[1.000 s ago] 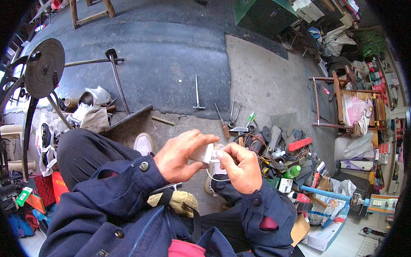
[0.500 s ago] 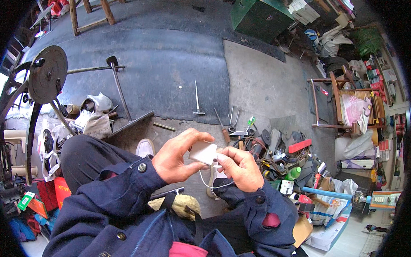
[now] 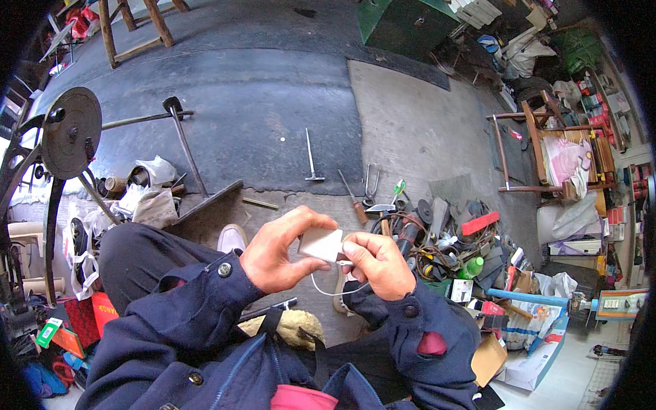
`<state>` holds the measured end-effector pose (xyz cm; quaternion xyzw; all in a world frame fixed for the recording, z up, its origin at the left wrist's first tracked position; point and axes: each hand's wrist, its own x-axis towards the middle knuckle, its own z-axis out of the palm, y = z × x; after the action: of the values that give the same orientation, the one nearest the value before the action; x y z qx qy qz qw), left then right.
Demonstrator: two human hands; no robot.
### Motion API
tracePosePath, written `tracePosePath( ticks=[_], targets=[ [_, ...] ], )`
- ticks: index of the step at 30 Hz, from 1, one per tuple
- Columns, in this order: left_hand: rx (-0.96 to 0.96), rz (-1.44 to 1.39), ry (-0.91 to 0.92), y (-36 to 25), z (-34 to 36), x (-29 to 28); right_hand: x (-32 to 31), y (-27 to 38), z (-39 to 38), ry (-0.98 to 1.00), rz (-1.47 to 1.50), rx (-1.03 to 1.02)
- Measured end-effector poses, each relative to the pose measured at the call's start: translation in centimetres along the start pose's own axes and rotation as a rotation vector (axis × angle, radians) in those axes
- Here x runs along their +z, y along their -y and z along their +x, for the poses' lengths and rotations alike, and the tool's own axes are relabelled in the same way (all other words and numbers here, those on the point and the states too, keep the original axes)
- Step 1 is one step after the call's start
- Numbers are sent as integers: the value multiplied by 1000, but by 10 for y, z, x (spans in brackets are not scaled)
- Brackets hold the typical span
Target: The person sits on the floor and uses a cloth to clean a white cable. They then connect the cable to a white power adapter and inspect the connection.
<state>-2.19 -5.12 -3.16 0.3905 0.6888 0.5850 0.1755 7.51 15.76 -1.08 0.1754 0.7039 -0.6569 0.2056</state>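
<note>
In front of my body, my left hand [image 3: 277, 255] grips a white, square-edged power adapter [image 3: 320, 244] between thumb and fingers. A thin white cable [image 3: 337, 293] loops down below it. Fingers bent, my right hand [image 3: 381, 267] pinches the white cable end at the adapter's right edge. Its fingertips partly cover that spot, so whether the plug is seated inside I cannot tell. Both hands are over the floor, above my knees.
A cast-iron machine with a round wheel [image 3: 72, 132] stands at left. On the floor lie a long-stemmed metal tool [image 3: 310, 155], a wooden-handled screwdriver [image 3: 359, 210] and a heap of tools with a red block [image 3: 480, 223]. A green box [image 3: 403, 21] sits at the far side.
The view has shifted slightly, so the surroundings sit a little further left. Both hands keep the same hold on the adapter and cable end, with little visible movement.
</note>
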Motion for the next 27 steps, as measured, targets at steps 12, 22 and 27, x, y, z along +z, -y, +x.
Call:
tracePosePath(
  ticks=[12,22,27],
  targets=[
    [101,-44,25,1,-4,8,11,7,3,72,72,26],
    [-166,-287,-26,5,-8,8,12,15,-7,6,207,-201],
    [-116,-301,-75,4,-11,9,12,13,-7,44,245,-292]
  ],
)
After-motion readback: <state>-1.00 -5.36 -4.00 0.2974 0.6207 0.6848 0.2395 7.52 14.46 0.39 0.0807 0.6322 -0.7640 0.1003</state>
